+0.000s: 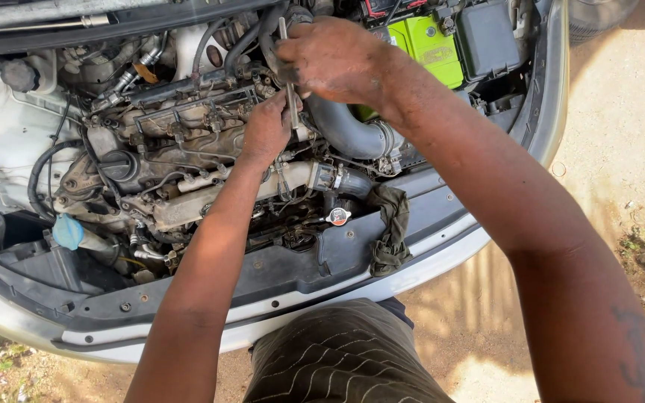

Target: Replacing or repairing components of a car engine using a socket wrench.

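Two hands meet on one thin metal rod (290, 89) standing nearly upright above the engine (181, 157). The right hand (334, 60) is clenched around the rod's top end, while the left hand (266, 130) grasps it lower down, just above the engine. Beside the rod, a smooth, curved black rubber hose (349, 130) bends rightward. A crumpled dark rag (391, 227) lies below that hose. Beyond the hose sits a boxy green battery (431, 45).

Both arms are being stretched forward, the right hand (334, 60) being closed in a fist above, the left hand (266, 128) being curled just below it, knuckles upward.
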